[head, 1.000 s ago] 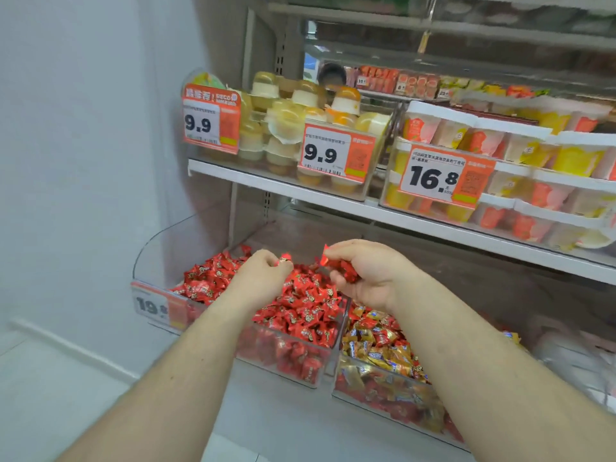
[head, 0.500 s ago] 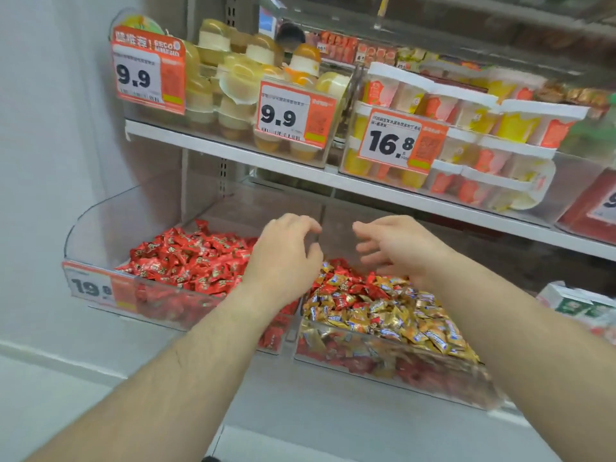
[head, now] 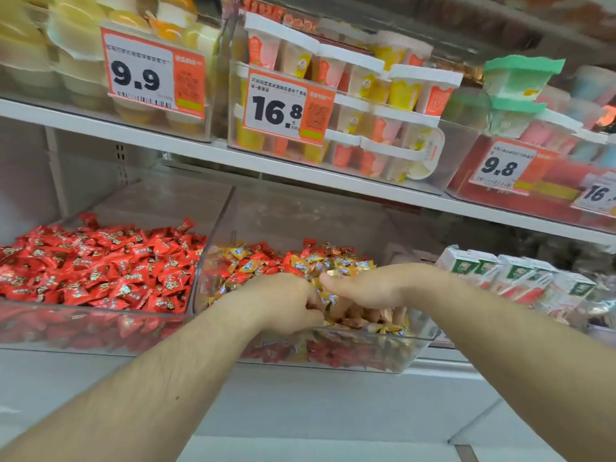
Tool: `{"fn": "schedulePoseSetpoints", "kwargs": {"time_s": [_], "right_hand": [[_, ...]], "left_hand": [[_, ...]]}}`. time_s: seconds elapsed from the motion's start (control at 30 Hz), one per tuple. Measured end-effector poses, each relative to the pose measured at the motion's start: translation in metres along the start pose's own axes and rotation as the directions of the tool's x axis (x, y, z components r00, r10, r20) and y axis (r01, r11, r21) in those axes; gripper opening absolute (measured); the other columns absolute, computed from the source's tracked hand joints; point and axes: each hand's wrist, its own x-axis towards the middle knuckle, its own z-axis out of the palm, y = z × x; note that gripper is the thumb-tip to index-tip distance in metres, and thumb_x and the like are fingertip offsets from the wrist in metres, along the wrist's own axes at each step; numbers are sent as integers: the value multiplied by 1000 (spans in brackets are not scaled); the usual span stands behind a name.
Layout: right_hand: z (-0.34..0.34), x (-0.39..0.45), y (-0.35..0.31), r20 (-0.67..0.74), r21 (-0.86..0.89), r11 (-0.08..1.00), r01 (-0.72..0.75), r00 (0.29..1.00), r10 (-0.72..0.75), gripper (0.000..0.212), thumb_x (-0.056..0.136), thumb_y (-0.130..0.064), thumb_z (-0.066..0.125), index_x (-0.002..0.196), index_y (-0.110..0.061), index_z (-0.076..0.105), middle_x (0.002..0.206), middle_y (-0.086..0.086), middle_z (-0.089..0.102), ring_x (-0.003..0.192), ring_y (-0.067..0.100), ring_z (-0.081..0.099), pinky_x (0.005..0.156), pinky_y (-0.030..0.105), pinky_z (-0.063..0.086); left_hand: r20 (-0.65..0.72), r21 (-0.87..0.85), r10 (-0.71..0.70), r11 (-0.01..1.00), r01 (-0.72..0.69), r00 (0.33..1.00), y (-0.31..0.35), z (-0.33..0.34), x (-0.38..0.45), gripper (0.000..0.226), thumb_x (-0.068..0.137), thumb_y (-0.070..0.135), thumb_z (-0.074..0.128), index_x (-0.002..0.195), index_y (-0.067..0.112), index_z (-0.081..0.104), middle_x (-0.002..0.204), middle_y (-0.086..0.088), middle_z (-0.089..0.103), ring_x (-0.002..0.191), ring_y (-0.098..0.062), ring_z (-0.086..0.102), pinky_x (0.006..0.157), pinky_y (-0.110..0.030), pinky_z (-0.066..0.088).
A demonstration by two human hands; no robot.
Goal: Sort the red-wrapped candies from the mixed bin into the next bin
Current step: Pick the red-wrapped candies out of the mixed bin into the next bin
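- Both hands dig in the mixed bin (head: 418, 353), probably to reach buried red candies (head: 266, 251).
- Left hand (head: 283, 306) has its fingers curled down among the wrappers; whether it holds anything is hidden.
- Right hand (head: 370, 288) lies flat, fingers sunk from sight.
- The red bin (head: 83, 331) touches the mixed bin's left side.

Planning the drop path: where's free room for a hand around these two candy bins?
Free: the gap above both piles, under the white shelf; most open at the back of the mixed bin. The red bin is heaped nearly to its front rim. Crowded: the mixed bin's front, where the left hand and right hand dig.
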Motion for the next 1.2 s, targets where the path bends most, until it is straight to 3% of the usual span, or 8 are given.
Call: {"fn": "schedulePoseSetpoints", "kwargs": {"time_s": [0.13, 0.23, 0.4, 0.53, 0.63, 0.8, 1.0, 1.2], "right_hand": [[-8, 38, -20, -2, 45, 998, 34, 999, -34, 88, 86, -81, 8, 149, -28, 40, 158, 0, 31, 129, 32, 49, 96, 49, 51], [-20, 63, -31, -132, 211, 974, 83, 990, -56, 87, 88, -80, 15, 155, -25, 24, 159, 7, 28, 123, 34, 55, 91, 51, 54], [-42, 51, -13, -279, 251, 943, 217, 949, -144, 78, 91, -77, 21, 124, -20, 62, 136, 4, 58, 94, 25, 69, 74, 42, 61], [-29, 25, 26, -54, 83, 989, 119, 992, -115, 93, 87, -79, 7, 100, -13, 72, 93, 6, 75, 80, 25, 72, 86, 40, 53], [-6, 25, 36, 144, 24, 999, 39, 989, -42, 91, 88, -74, -1, 104, -15, 67, 97, 6, 69, 84, 25, 62, 83, 35, 47], [4, 41, 17, 230, 93, 995, 32, 972, -53, 102, 82, -81, -4, 124, -20, 65, 122, 5, 65, 110, 26, 63, 96, 39, 48], [-26, 52, -13, -54, 217, 969, 114, 993, -104, 95, 82, -83, 1, 151, -29, 37, 160, 2, 28, 127, 35, 53, 102, 45, 47], [-33, 31, 21, -300, 282, 954, 102, 954, -13, 83, 87, -80, 29, 101, -9, 70, 102, 8, 72, 77, 31, 74, 70, 40, 62]], "left_hand": [[44, 171, -204, 966, 194, 978, -18, -5, 16, 38, 92, 49, 48, 129, 48, 55, 124, 6, 60, 124, -21, 43, 101, -43, 30], [-142, 287, -286, 904, 316, 948, -33, -9, 28, 38, 92, 34, 51, 129, 40, 56, 130, 3, 57, 127, -22, 43, 102, -46, 28], [-344, 46, -263, 954, 296, 901, -27, -18, 27, 38, 92, 29, 53, 128, 38, 57, 136, 0, 51, 125, -27, 45, 100, -44, 38], [-31, -218, 53, 974, -58, 998, 13, -12, 11, 26, 95, 24, 50, 109, 34, 70, 94, 19, 63, 90, -4, 61, 80, -21, 47], [165, -154, 78, 987, -53, 983, 24, -5, 11, 25, 100, 30, 44, 102, 26, 69, 68, 16, 54, 59, 2, 54, 60, -20, 40], [304, 126, -160, 984, 126, 939, 18, -7, 15, 39, 103, 47, 25, 100, 25, 56, 83, 4, 52, 91, -21, 48, 89, -38, 34], [-127, 294, -333, 887, 356, 935, -28, -19, 20, 31, 92, 39, 49, 121, 30, 55, 127, 3, 57, 125, -24, 41, 103, -50, 24], [-215, -48, -365, 930, 363, 906, -20, -28, 3, 26, 90, 40, 53, 112, 27, 59, 110, 1, 63, 97, -20, 58, 80, -32, 49]]}}
